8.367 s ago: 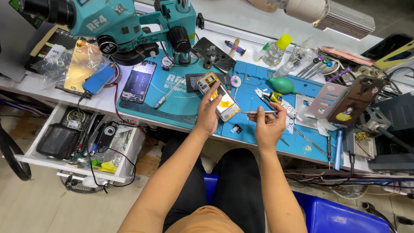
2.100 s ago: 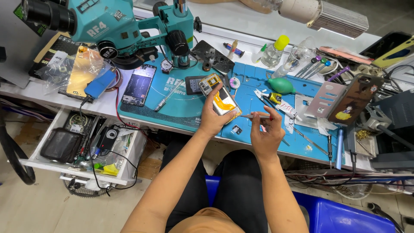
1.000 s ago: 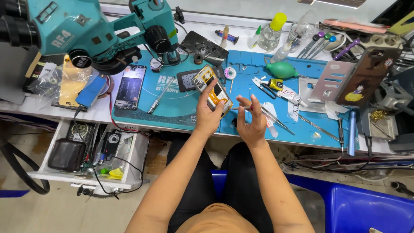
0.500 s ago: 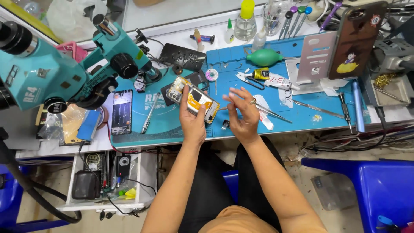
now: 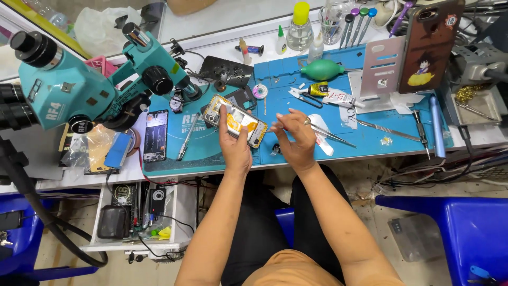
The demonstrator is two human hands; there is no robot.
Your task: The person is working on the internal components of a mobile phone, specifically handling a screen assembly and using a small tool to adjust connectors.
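Note:
My left hand (image 5: 233,144) grips an opened smartphone (image 5: 236,119) with its back off, showing a yellow inside, and holds it tilted over the blue work mat (image 5: 370,143). My right hand (image 5: 294,136) hovers just right of the phone with fingers spread, a pair of metal tweezers (image 5: 330,134) held loosely between them and pointing right. A small dark part (image 5: 275,150) lies on the mat under the right hand.
A teal microscope (image 5: 79,87) stands at left over another phone (image 5: 156,135) on a teal mat. At the back are a green blower (image 5: 323,69), bottles (image 5: 300,24), and a phone on a stand (image 5: 428,45). An open drawer (image 5: 135,214) sits below; blue chair (image 5: 465,228) right.
The view has swung left and closer. My right hand turned the tweezers from pointing at the phone to pointing away right, fingers spread. My left hand keeps hold of the phone.

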